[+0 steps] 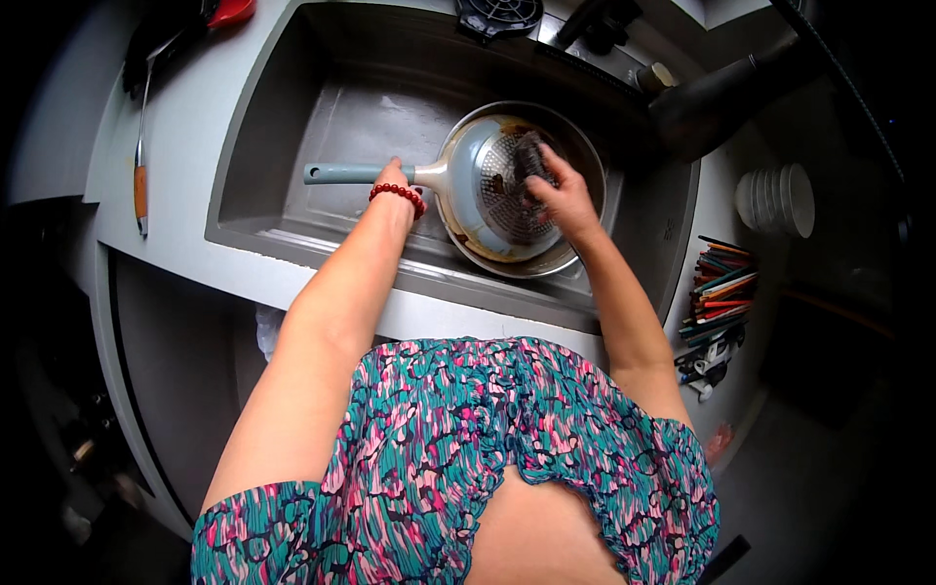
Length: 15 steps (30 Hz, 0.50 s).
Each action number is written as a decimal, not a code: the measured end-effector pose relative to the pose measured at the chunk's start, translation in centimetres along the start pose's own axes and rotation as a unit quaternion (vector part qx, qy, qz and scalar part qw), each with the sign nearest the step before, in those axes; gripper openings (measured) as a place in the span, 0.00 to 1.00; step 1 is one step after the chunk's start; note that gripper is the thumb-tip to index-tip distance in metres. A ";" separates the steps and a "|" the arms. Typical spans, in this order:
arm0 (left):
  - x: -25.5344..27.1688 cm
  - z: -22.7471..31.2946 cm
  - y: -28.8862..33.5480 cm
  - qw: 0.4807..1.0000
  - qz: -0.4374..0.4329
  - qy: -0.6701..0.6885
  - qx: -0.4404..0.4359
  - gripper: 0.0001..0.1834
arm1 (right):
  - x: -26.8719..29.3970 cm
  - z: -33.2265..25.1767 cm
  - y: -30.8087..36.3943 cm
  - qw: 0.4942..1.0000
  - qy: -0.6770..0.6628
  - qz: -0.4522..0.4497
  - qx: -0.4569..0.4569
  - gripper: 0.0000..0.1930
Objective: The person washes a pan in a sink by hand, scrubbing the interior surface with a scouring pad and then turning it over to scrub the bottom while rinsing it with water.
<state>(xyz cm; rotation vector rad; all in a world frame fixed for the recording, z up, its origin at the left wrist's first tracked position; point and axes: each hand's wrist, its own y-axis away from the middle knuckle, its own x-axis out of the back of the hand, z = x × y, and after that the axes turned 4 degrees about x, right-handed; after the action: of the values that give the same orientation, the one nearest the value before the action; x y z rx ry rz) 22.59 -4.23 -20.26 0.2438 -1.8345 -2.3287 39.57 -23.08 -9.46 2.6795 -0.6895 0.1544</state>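
A light blue frying pan (468, 175) lies bottom up over a round metal basin (592, 156) in the dark sink (336, 122). Brown stains mark the pan's underside, which has a dotted metal disc in the middle. Around the pan's blue-grey handle, near its joint, my left hand (394, 175) is closed; a red bead bracelet circles that wrist. My right hand (565, 195) grips a dark scouring pad (529, 154) against the right part of the pan's underside. Some of its fingers are blurred.
On the right counter stand a stack of white bowls (775, 200) and a bunch of colourful chopsticks (723, 288). A wooden-handled utensil (141, 195) lies on the left counter, below a red item (231, 12). A dark round rack (499, 15) sits behind the sink.
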 end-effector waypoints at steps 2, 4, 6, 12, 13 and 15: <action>-0.3 -0.8 -1.4 0.995 -0.023 0.099 -0.008 0.23 | -1.0 2.8 -0.3 0.955 0.241 0.013 0.174 0.33; -0.1 -0.9 -0.8 0.989 -0.062 0.137 0.017 0.24 | -3.1 3.2 1.2 0.894 0.388 -0.006 0.225 0.32; -0.2 -0.7 -0.3 0.972 -0.081 0.221 0.020 0.23 | -5.2 3.9 2.2 0.836 0.510 -0.012 0.201 0.32; -0.3 -0.1 0.5 0.954 -0.163 0.252 0.004 0.15 | -2.5 3.6 -4.2 0.854 0.508 0.073 0.089 0.25; -0.5 -0.4 0.8 0.953 -0.167 0.253 -0.013 0.15 | -1.3 4.2 -4.9 0.864 0.484 0.089 0.107 0.24; -0.7 -0.5 1.0 0.950 -0.169 0.262 -0.025 0.13 | -0.8 3.7 -4.7 0.876 0.460 0.068 0.125 0.24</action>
<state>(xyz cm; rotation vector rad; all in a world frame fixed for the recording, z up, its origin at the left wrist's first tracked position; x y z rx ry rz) 23.44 -4.82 -19.34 1.1284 -1.5529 -2.2014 41.26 -20.29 -14.55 2.3369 -0.5385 1.5167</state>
